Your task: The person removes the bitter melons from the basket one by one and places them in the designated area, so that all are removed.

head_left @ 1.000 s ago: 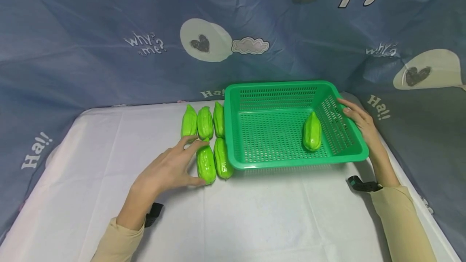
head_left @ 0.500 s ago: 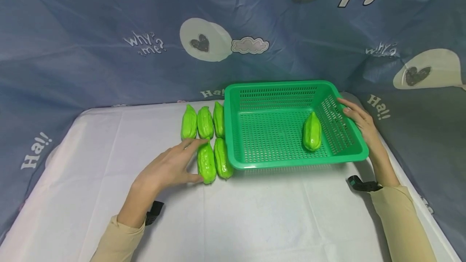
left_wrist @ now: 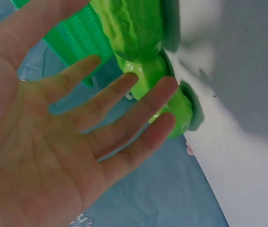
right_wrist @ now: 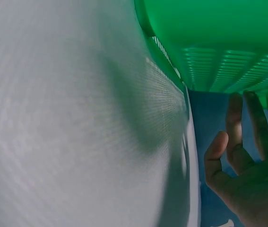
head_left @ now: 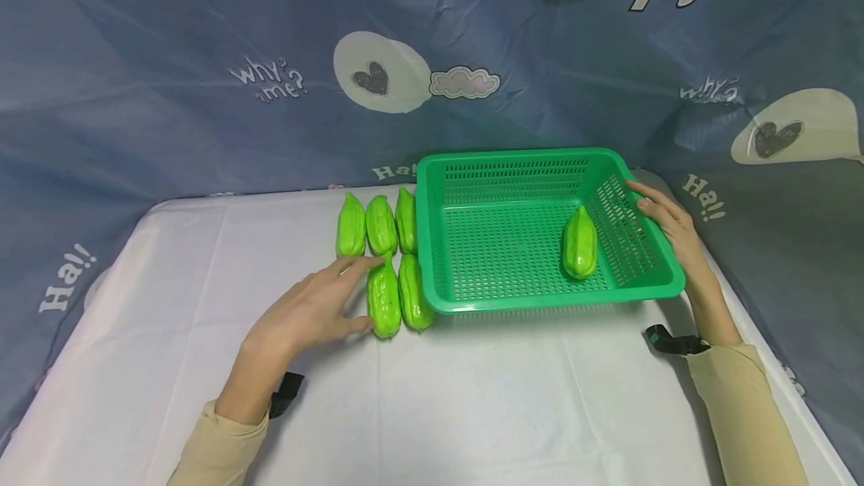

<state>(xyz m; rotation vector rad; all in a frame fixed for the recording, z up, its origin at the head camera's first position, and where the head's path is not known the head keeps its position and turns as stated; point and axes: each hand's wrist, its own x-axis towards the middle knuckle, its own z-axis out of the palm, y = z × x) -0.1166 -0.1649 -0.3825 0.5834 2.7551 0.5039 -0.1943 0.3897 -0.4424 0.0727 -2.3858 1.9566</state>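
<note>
In the head view, my left hand (head_left: 307,313) is beside the nearest-left bitter melon (head_left: 384,298), a glossy green ribbed one. Its fingers are spread and fairly straight, thumb near the melon's lower end; whether they touch it I cannot tell. The left wrist view shows my left palm (left_wrist: 48,156) with fingers extended next to the melons (left_wrist: 134,28). My right hand (head_left: 671,227) holds the right rim of the green basket (head_left: 550,304). In the right wrist view, fingertips of my right hand (right_wrist: 247,175) meet the basket's outer side (right_wrist: 209,28); the thumb is hidden there.
One bitter melon (head_left: 580,244) lies inside the basket at its right. Several more, such as the far-left melon (head_left: 351,225), stand in two rows against the basket's left side. A white cloth (head_left: 499,403) covers the table; a printed blue curtain (head_left: 283,36) hangs behind.
My left thumb has drawn slightly left, away from the lower end of the near melon. The right hand, basket and melons stay nearly where they were.
</note>
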